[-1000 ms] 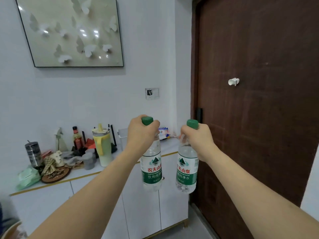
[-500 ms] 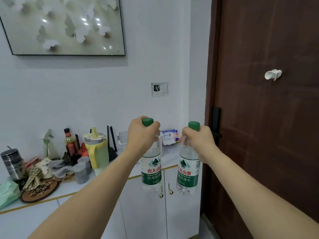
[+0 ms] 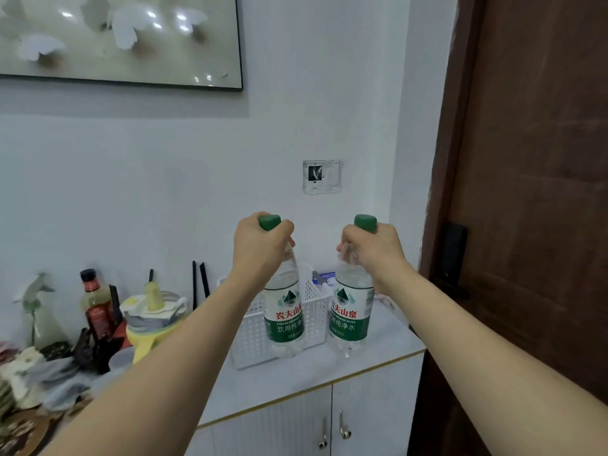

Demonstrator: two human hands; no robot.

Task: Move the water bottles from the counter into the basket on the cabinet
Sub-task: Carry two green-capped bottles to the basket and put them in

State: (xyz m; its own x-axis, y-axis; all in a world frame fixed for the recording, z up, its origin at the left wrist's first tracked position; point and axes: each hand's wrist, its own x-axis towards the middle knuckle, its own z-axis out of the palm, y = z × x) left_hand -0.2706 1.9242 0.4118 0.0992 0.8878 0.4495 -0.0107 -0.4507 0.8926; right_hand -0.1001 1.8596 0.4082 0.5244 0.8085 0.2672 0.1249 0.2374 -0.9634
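I hold two clear water bottles with green caps and green-white labels, both upright and hanging in the air. My left hand (image 3: 260, 245) grips the neck of the left bottle (image 3: 285, 315). My right hand (image 3: 373, 250) grips the neck of the right bottle (image 3: 350, 319). A white perforated plastic basket (image 3: 251, 337) stands on the white cabinet top (image 3: 296, 376), right behind the bottles. The left bottle hangs in front of the basket's middle, the right one at its right end. The basket's inside is hidden.
Clutter fills the cabinet's left part: a yellow lidded jug (image 3: 153, 315), a dark sauce bottle (image 3: 97, 307), a spray bottle (image 3: 39, 307), cloths. A blue-white packet (image 3: 324, 278) lies behind the basket. A dark brown door (image 3: 533, 192) stands at the right. A framed picture (image 3: 118, 37) hangs above.
The cabinet and basket have come much closer and larger in view, and the door has slid to the right. Both hands keep the same grip on the bottles.
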